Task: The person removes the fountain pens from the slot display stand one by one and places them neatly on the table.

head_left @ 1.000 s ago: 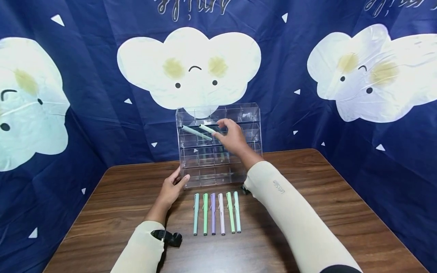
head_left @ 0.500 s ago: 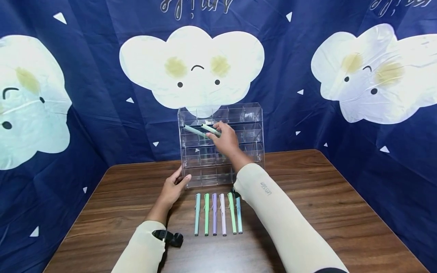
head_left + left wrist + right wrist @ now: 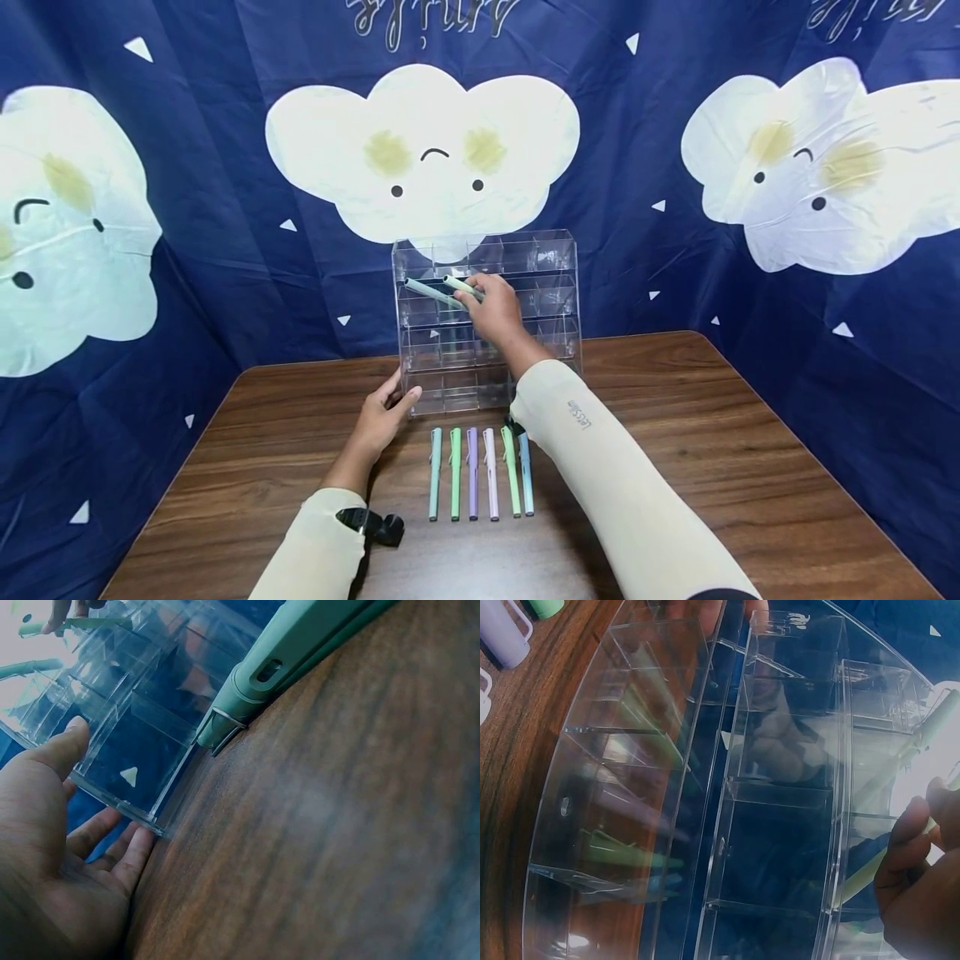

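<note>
A clear acrylic rack with stepped rows of compartments stands upright at the back of the table. My left hand holds its lower left side, thumb on the front edge and fingers behind, as the left wrist view also shows. Up at the rack, my right hand pinches a pale green pen between thumb and fingers. That pen leans in the second column from the left, its lower part behind the hand. Just left of it, a light teal pen leans in the first column.
In front of the rack several capped pens lie side by side: teal, green, purple, pink, lime and blue. A blue curtain with cloud prints hangs behind the wooden table.
My right hand has shifted left and slightly down with the pale green pen, mostly in the first half second. The left hand keeps its hold on the rack.
</note>
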A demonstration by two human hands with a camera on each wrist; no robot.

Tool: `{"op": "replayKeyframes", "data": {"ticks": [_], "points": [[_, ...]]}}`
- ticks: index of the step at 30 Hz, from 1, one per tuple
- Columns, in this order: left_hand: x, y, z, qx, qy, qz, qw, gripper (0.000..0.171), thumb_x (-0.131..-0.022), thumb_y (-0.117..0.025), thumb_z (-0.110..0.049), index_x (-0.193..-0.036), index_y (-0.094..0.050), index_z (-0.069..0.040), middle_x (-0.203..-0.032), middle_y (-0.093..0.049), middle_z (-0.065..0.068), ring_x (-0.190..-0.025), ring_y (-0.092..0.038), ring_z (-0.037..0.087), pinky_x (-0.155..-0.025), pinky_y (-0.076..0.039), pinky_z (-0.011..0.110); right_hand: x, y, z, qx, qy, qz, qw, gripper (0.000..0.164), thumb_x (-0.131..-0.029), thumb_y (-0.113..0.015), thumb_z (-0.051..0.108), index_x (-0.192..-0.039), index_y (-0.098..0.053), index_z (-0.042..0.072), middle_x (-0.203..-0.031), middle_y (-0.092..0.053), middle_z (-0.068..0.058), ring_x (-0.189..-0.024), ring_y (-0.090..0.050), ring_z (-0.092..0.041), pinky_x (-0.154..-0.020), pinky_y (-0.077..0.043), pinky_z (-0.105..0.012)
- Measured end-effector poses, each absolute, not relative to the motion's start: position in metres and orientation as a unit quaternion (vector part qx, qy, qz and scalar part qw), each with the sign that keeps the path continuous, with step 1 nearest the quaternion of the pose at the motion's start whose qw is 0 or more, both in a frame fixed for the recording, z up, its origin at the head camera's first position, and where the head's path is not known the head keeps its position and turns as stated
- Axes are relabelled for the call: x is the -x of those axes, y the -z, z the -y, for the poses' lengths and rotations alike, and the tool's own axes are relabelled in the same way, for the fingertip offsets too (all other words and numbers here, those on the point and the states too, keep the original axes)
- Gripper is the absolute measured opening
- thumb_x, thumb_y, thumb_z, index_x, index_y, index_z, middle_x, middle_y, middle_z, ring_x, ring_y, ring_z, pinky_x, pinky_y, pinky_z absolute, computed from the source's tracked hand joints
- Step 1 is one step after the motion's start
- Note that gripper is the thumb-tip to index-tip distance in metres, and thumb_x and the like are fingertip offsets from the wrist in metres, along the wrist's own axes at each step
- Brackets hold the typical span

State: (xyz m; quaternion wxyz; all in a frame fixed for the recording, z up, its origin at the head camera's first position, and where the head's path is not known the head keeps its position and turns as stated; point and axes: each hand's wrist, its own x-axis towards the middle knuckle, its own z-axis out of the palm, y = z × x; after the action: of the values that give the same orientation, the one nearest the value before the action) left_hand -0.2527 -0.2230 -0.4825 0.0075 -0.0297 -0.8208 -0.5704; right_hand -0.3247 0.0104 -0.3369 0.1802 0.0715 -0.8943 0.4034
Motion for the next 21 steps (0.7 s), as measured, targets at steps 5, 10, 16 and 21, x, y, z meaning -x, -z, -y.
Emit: {"op": "replayKeyframes", "data": {"ticks": [5, 10, 16, 21], "points": [[0.253, 0.484, 0.223, 0.03, 0.571, 0.82, 0.012, 0.078, -0.109, -0.068, -0.044, -0.174, -0.029, -0.027, -0.172, -0.044, 0.023, -0.155, -0.05, 0.041, -0.122, -0.046, 0.055, 0.324, 0.338, -0.012, -0.072, -0.436, 0.88, 0.172, 0.029, -0.107, -0.071, 0.035, -0.127, -0.076, 0.014, -0.132, -0.068, -0.012, -0.109, -0.069, -0.029, -0.092, -0.059, -0.047], [0.253, 0.484, 0.223, 0.033, 0.57, 0.821, 0.014, 0.077, -0.109, -0.068, -0.044, -0.174, -0.029, -0.027, -0.17, -0.045, 0.024, -0.153, -0.052, 0.041, -0.12, -0.047, 0.053, 0.323, 0.337, -0.015, -0.075, -0.508, 0.844, 0.154, 0.027, -0.108, -0.07, 0.029, -0.129, -0.075, 0.011, -0.132, -0.068, -0.015, -0.07, -0.064, -0.018, -0.061, -0.061, -0.036], [0.253, 0.484, 0.223, 0.036, 0.574, 0.818, 0.018, 0.077, -0.109, -0.068, -0.042, -0.174, -0.03, -0.027, -0.168, -0.048, 0.024, -0.152, -0.054, 0.039, -0.119, -0.047, 0.052, 0.323, 0.333, -0.018, -0.074, -0.546, 0.822, 0.143, 0.025, -0.109, -0.069, 0.026, -0.128, -0.074, 0.01, -0.124, -0.07, -0.014, -0.062, -0.061, -0.014, -0.058, -0.057, -0.029], [0.252, 0.484, 0.222, 0.037, 0.571, 0.82, 0.018, 0.077, -0.11, -0.068, -0.043, -0.174, -0.03, -0.027, -0.168, -0.049, 0.024, -0.151, -0.054, 0.039, -0.119, -0.048, 0.051, 0.322, 0.328, -0.019, -0.07, -0.573, 0.804, 0.143, 0.026, -0.109, -0.069, 0.023, -0.131, -0.073, 0.009, -0.121, -0.068, -0.011, -0.069, -0.07, -0.028, -0.061, -0.058, -0.031]]}}
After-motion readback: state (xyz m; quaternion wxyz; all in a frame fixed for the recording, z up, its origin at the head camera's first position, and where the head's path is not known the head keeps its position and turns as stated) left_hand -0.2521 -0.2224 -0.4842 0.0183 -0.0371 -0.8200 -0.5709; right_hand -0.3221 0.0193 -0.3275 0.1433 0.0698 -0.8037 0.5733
